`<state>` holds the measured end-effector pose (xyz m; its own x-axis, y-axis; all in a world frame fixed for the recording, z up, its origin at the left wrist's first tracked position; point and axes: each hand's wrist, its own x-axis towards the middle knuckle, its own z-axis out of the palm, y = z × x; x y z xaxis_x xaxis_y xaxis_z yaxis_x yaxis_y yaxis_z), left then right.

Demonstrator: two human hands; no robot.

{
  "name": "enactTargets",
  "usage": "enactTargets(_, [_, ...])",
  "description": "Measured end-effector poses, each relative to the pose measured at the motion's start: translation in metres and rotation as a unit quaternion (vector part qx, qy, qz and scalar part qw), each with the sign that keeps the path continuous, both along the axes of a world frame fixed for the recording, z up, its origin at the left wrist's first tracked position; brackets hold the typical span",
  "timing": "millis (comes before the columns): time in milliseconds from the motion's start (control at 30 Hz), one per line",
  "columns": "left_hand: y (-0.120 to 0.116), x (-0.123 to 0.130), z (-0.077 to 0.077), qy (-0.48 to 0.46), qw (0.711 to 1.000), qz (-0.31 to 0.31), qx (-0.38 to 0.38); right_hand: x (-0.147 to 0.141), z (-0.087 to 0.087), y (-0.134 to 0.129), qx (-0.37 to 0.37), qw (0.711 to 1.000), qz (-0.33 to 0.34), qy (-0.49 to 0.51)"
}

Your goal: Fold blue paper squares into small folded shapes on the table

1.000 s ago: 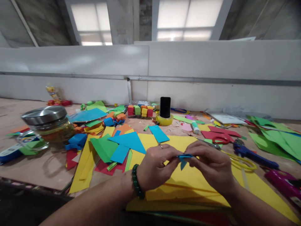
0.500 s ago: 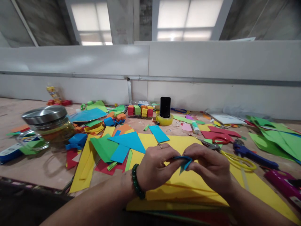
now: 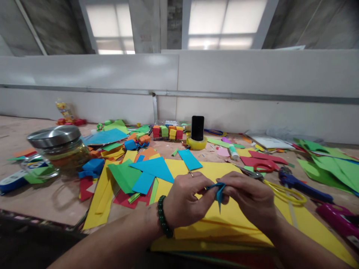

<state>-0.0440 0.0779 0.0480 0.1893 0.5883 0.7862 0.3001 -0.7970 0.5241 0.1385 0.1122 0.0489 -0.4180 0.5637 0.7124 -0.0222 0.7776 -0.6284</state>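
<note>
A small folded piece of blue paper [image 3: 219,192] is pinched between both hands above yellow sheets [image 3: 224,224]. My left hand [image 3: 189,200], with a ring and a green bead bracelet at the wrist, grips its left end between thumb and fingers. On the other side, my right hand [image 3: 249,196] pinches the right end. One pointed tip of the paper hangs down between the hands. Past the left hand lie blue paper pieces [image 3: 154,168] and a green piece [image 3: 123,175].
A glass jar [image 3: 61,149] with a metal lid stands at left. Red-handled scissors [image 3: 263,166], yellow-handled scissors [image 3: 286,192], blue pliers [image 3: 305,186] and a magenta tool [image 3: 338,220] lie at right. A phone [image 3: 198,128] stands upright in a yellow tape roll [image 3: 196,143] behind the hands.
The blue paper between my fingers has changed shape, with its tip now pointing straight down. My right hand's fingers have shifted slightly on it.
</note>
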Motion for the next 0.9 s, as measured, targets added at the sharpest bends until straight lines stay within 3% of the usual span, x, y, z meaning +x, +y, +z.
enactTargets(300, [0.003, 0.001, -0.007, 0.022, 0.999, 0.046, 0.012, -0.003, 0.002, -0.002, -0.055, 0.998, 0.009, 0.023])
enactTargets(633, [0.003, -0.001, -0.005, 0.023, 0.999, 0.039, -0.007, -0.007, 0.012, -0.007, -0.157, 0.986, 0.041, 0.039])
enactTargets(900, [0.003, -0.001, -0.001, 0.014, 0.999, 0.0, -0.031, -0.005, 0.011, -0.004, -0.159, 0.986, 0.036, 0.035])
